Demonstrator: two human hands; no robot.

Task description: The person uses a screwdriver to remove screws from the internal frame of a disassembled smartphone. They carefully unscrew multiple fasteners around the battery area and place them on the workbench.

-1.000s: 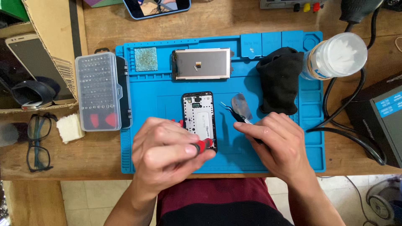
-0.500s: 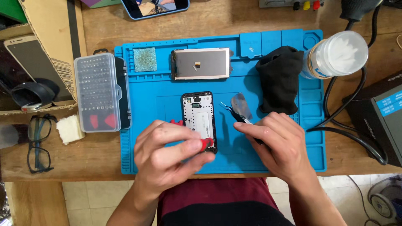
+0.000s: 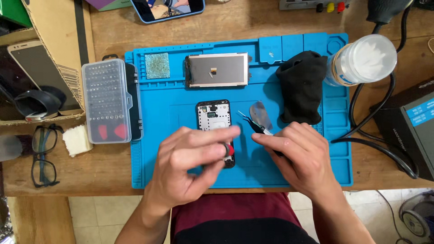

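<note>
The opened phone [image 3: 215, 124] lies face down in the middle of the blue repair mat [image 3: 153, 171], its back off and its inner frame and small parts bare, the near end hidden under the left hand [image 3: 192, 165]. That hand is closed around a red-tipped tool [image 3: 229, 149], seemingly a small screwdriver, pressed at the phone's near right corner; the motion blur on the fingers suggests a twisting grip. A slip here could gouge the exposed board or strip a tiny screw, since nothing but the fingers steadies the phone on the mat. A loosened screw could also roll off the near edge of the surface, which is close. The right hand [image 3: 296, 156] grips black tweezers [image 3: 253, 124], tips pointing far and left just beside the phone and over a thin metal pry tool [image 3: 260, 113]; a careless sweep could jab the open phone. The removed screen panel [image 3: 218, 70] rests farther away.
</note>
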